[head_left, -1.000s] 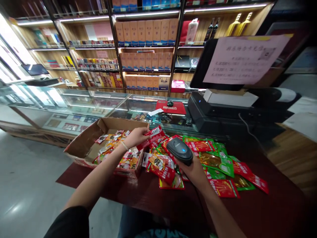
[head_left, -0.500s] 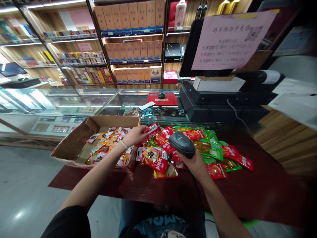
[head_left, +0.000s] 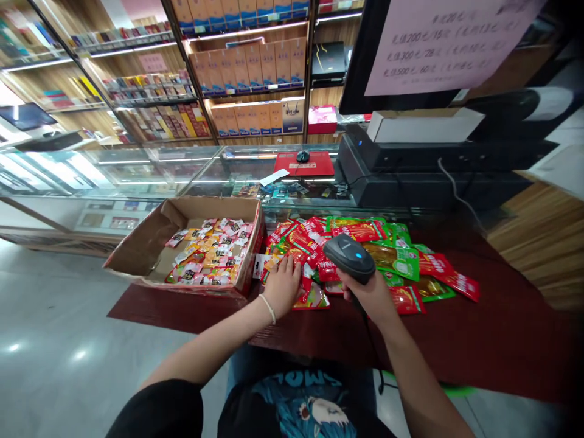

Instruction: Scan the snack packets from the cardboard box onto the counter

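My right hand [head_left: 371,298] is wrapped round the handle of a dark grey barcode scanner [head_left: 349,257], which shows a small blue light. The scanner is above a pile of red and green snack packets [head_left: 362,230] on the dark red-brown counter. At the pile's left front, my left hand [head_left: 283,286] lies over some packets with its fingers stretched forward and partly apart; the fingertips touch the wrappers. Left of that hand is an open cardboard box [head_left: 137,255] holding many small orange, white and red packets [head_left: 212,246].
Behind the pile stands a glass display case [head_left: 205,176] with a red mat [head_left: 319,163] and a mouse [head_left: 302,156] on it. A screen [head_left: 362,73] with a pink notice rises over black equipment [head_left: 387,188] at the right. The scanner's cable [head_left: 371,340] hangs over the counter's front edge.
My left hand has come back from the far left of the pile, where it held up a red packet, to the near left; that packet is no longer raised. The view has tilted down.
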`<state>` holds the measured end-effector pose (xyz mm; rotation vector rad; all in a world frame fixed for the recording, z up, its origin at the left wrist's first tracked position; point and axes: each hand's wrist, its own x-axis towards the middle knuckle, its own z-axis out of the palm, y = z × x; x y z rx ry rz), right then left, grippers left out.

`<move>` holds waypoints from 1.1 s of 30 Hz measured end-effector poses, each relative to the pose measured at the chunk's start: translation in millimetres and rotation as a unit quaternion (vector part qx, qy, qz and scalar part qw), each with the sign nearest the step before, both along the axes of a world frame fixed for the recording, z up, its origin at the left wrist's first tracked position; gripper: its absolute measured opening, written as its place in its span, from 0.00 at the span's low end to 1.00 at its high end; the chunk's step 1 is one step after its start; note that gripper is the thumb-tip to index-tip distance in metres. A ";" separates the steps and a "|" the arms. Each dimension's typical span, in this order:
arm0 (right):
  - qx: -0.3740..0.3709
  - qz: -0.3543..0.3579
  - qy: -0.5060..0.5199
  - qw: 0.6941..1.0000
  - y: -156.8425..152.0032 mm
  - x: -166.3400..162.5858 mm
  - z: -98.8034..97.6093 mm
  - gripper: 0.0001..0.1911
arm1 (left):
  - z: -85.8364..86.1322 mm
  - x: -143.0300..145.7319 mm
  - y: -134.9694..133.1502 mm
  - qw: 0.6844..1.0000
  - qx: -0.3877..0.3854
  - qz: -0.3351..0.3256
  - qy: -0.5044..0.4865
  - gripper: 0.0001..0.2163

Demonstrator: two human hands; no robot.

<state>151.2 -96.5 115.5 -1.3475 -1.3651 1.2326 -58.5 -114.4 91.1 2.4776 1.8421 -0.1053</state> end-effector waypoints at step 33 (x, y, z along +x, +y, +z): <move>0.050 0.128 -0.107 0.985 17.8 -121.8 9.1 0.17 | 59.9 -236.5 -44.6 0.916 0.153 0.196 -0.315 0.09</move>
